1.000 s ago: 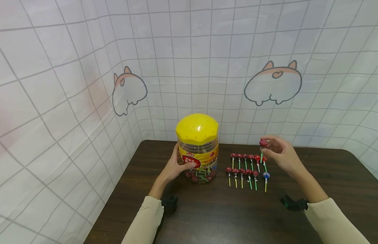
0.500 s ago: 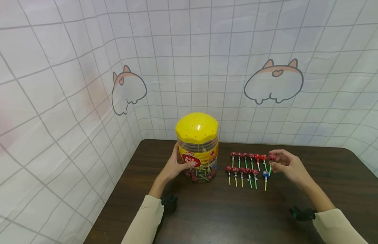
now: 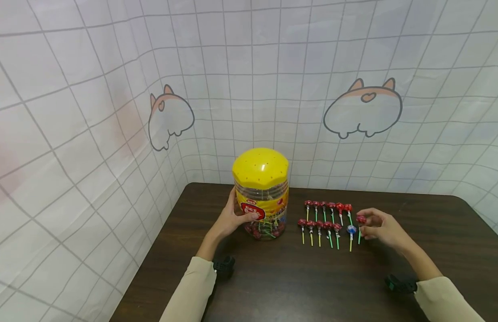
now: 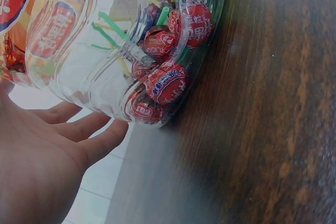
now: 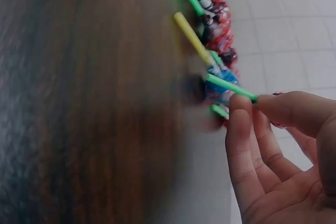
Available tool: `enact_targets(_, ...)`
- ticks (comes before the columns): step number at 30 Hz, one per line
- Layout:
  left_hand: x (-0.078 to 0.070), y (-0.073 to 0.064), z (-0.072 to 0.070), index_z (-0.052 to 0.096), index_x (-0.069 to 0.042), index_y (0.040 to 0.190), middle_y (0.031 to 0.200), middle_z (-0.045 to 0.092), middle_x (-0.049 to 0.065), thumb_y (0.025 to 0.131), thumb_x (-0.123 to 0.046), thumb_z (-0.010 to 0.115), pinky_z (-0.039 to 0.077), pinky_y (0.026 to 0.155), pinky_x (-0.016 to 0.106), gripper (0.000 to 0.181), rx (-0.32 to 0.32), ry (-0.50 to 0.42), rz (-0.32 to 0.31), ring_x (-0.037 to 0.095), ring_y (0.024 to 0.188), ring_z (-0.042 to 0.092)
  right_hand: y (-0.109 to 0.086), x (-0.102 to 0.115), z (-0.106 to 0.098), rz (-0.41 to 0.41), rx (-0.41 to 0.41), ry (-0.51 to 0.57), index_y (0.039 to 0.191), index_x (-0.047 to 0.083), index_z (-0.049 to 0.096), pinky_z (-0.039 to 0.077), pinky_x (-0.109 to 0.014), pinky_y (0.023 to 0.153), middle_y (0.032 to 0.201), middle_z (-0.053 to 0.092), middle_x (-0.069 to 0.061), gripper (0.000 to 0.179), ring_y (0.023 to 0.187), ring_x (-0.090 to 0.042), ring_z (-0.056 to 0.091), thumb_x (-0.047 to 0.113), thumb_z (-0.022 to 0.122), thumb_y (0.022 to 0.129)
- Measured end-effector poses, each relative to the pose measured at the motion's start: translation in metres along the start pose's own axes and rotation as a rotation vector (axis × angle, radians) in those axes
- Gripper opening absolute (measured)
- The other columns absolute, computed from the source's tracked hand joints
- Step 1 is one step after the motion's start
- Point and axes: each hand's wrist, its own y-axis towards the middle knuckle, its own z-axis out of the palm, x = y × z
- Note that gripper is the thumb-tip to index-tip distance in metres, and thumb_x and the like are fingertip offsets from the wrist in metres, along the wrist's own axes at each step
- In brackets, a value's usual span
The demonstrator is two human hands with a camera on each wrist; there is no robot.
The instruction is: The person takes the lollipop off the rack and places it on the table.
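My left hand [image 3: 230, 220] holds a clear candy jar [image 3: 269, 206] from its left side, thumb across the label. A domed yellow lid [image 3: 260, 169] covers the jar's top, and wrapped lollipops [image 4: 167, 81] lie in its bottom. In my right hand [image 3: 385, 230] is a red-wrapped lollipop [image 3: 361, 219], pinched between thumb and fingers. Its green stick [image 5: 231, 86] points toward me, low over the table beside a blue lollipop [image 3: 351, 230] with a yellow stick. Left of the blue one runs a front row of red lollipops [image 3: 319, 224]; a back row [image 3: 332, 206] lies behind.
The dark wooden table [image 3: 297, 281] carries the jar and both lollipop rows. Behind it hangs a white grid-patterned curtain [image 3: 257, 89] with cartoon animal drawings. The jar stands left of the rows, near the table's back edge.
My right hand has moved right and toward me with the red lollipop, from above the back row to beside the blue lollipop. My left hand stays on the jar.
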Motion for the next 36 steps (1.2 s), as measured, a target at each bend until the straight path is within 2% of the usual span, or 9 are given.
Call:
enact_targets(4,-0.005,0.0,-0.001,-0.005,-0.034,0.164,0.161,0.034,0.011,0.087,-0.032,0.084,0.046,0.113,0.056,0.118,0.017,-0.003,-0.022,0.034,0.145,0.042,0.002,-0.008,-0.001,0.02,0.042,0.021,0.14,-0.01,0.046,0.064,-0.034,0.075,0.097,0.063,-0.018,0.051,0.085,-0.018,0.072,0.005,0.068,0.097)
enact_targets(7,-0.018,-0.006,-0.001,-0.002,-0.03,0.165,0.16,0.036,0.012,0.086,-0.033,0.084,0.046,0.113,0.056,0.117,0.024,-0.006,-0.024,0.035,0.144,0.043,0.003,-0.012,-0.002,0.022,0.057,0.01,0.139,-0.011,0.047,0.064,-0.034,0.075,0.097,0.063,-0.016,0.051,0.085,-0.016,0.071,0.005,0.069,0.096)
enact_targets(11,-0.033,-0.013,0.001,0.001,-0.028,0.165,0.16,0.036,0.013,0.086,-0.037,0.084,0.044,0.114,0.057,0.116,0.024,-0.011,-0.009,0.037,0.145,0.041,0.003,-0.014,-0.003,0.007,0.037,-0.096,0.137,-0.008,0.052,0.06,-0.03,0.073,0.096,0.066,-0.015,0.048,0.083,-0.012,0.067,0.007,0.07,0.095)
enact_targets(15,-0.034,-0.014,0.001,0.0,-0.029,0.165,0.162,0.035,0.012,0.085,-0.037,0.085,0.044,0.115,0.057,0.117,0.023,-0.011,-0.008,0.036,0.147,0.04,0.002,-0.013,-0.002,0.005,0.014,-0.207,0.134,-0.005,0.057,0.051,-0.028,0.068,0.096,0.067,-0.013,0.045,0.079,-0.011,0.06,0.012,0.072,0.095)
enact_targets(19,-0.034,-0.014,0.001,0.0,-0.029,0.165,0.161,0.035,0.012,0.085,-0.037,0.084,0.044,0.115,0.057,0.117,0.022,0.001,-0.008,0.036,0.147,0.04,0.001,-0.012,0.0,0.009,0.014,-0.242,0.133,-0.003,0.059,0.048,-0.028,0.065,0.098,0.064,-0.013,0.045,0.078,-0.012,0.057,0.015,0.074,0.094)
enact_targets(22,-0.034,-0.013,0.001,0.0,-0.029,0.165,0.161,0.035,0.012,0.085,-0.038,0.084,0.044,0.114,0.057,0.117,0.022,0.006,-0.005,0.036,0.146,0.04,0.001,-0.012,0.001,0.018,0.01,-0.262,0.132,-0.002,0.061,0.046,-0.028,0.064,0.1,0.063,-0.012,0.045,0.078,-0.012,0.056,0.017,0.074,0.094)
enact_targets(29,-0.004,0.0,-0.001,-0.004,-0.033,0.165,0.164,0.03,0.01,0.086,-0.032,0.084,0.044,0.115,0.057,0.118,0.011,0.006,-0.018,0.034,0.149,0.037,0.001,-0.012,0.005,0.01,0.037,-0.291,0.132,-0.001,0.062,0.044,-0.029,0.066,0.106,0.063,-0.014,0.044,0.083,-0.015,0.055,0.018,0.074,0.094)
enact_targets(36,0.003,0.0,0.0,0.0,-0.042,0.163,0.162,0.034,0.006,0.088,-0.034,0.082,0.045,0.114,0.057,0.112,-0.014,0.022,0.013,0.033,0.148,0.039,0.003,-0.012,0.007,0.013,0.04,-0.294,0.132,-0.002,0.063,0.043,-0.028,0.064,0.107,0.064,-0.015,0.045,0.082,-0.016,0.054,0.017,0.076,0.093)
